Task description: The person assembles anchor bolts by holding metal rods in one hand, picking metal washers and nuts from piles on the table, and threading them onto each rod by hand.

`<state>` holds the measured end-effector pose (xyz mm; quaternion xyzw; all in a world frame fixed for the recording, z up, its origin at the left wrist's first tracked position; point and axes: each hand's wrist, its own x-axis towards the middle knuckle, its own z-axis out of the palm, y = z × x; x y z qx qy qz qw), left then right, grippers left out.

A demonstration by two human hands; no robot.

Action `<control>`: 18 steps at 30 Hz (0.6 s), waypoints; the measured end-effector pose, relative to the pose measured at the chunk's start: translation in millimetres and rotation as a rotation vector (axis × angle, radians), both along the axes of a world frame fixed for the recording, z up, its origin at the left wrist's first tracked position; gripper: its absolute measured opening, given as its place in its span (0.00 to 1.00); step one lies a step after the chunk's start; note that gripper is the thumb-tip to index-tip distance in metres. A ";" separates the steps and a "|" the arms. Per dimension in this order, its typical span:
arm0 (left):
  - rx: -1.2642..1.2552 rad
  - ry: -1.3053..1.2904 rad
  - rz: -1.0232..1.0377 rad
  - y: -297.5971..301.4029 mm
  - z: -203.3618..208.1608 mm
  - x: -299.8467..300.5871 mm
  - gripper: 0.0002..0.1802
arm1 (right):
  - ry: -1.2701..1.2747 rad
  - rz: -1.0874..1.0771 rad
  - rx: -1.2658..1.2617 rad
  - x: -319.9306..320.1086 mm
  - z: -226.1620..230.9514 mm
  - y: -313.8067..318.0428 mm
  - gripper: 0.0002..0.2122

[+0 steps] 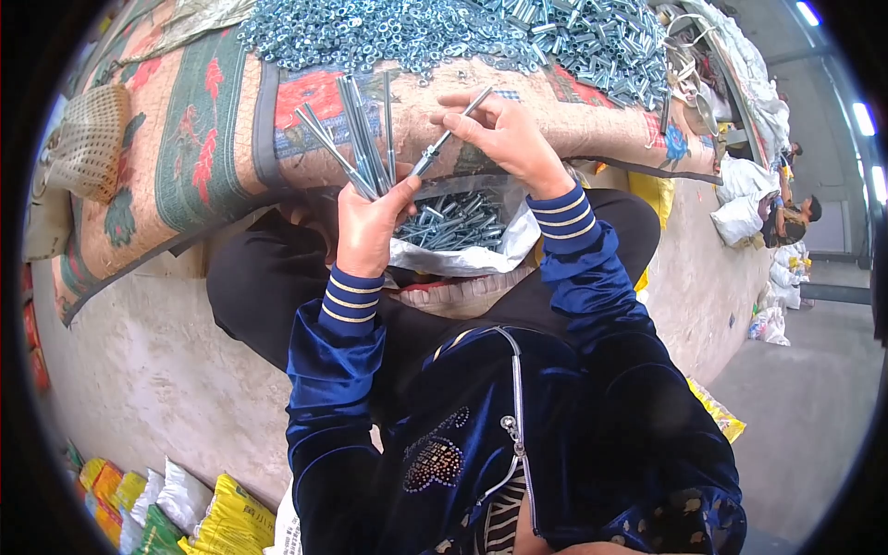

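My left hand (365,227) is closed round a fanned bundle of long thin metal rods (363,129), which point up and away from me. Its thumb and forefinger also meet the lower end of a single metal rod (448,139) with a thicker sleeve-like part near that end. My right hand (509,139) pinches this slanting rod near its upper end between thumb and fingers. Under the hands, between my legs, a white bag (523,227) lies open with many shiny metal bolt-like pieces (455,222) inside.
Ahead, a patterned cloth (213,139) carries a heap of metal nuts or washers (361,37) and a heap of short metal tubes (601,46). A perforated basket (91,143) sits at left. Yellow sacks (231,518) lie lower left; another person (791,222) is far right.
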<state>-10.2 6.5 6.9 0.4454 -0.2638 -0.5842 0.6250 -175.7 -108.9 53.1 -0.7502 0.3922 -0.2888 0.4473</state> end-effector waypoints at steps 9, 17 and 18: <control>0.000 -0.082 -0.027 -2.1 -0.7 -4.6 0.09 | -0.047 -0.034 0.347 6.6 -9.6 20.1 0.10; 0.232 0.036 -0.081 -5.6 -10.4 2.8 0.11 | 0.372 -0.249 -0.373 -60.8 9.2 -69.8 0.10; 0.243 0.088 -0.068 -4.4 -10.7 3.5 0.10 | 0.539 -0.508 -0.406 -65.2 12.4 -90.6 0.08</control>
